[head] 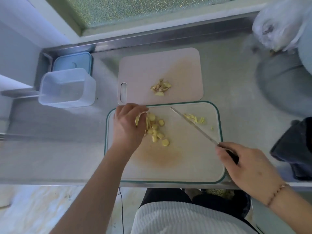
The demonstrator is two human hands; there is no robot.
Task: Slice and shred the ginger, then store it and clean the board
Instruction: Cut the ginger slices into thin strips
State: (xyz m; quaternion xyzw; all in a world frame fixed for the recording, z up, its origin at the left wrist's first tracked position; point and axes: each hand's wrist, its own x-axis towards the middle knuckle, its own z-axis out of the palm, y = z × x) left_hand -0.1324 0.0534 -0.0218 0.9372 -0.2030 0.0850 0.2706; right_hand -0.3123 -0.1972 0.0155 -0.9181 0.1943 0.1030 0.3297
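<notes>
While the left hand [128,125] pinches ginger slices [156,130] on the green-rimmed cutting board [194,166], the right hand [249,168] grips a knife [194,125]. Shredded ginger [194,118] lies beside the blade; peelings [161,87] sit on the pink board [135,68].

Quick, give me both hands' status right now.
Left hand: fingers curled, gathering ginger slices on the green-rimmed board.
Right hand: gripping the knife by its handle.

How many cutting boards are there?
2. The green-rimmed cutting board lies nearest the person, holding ginger slices. The pink cutting board lies just behind it, holding ginger scraps.
</notes>
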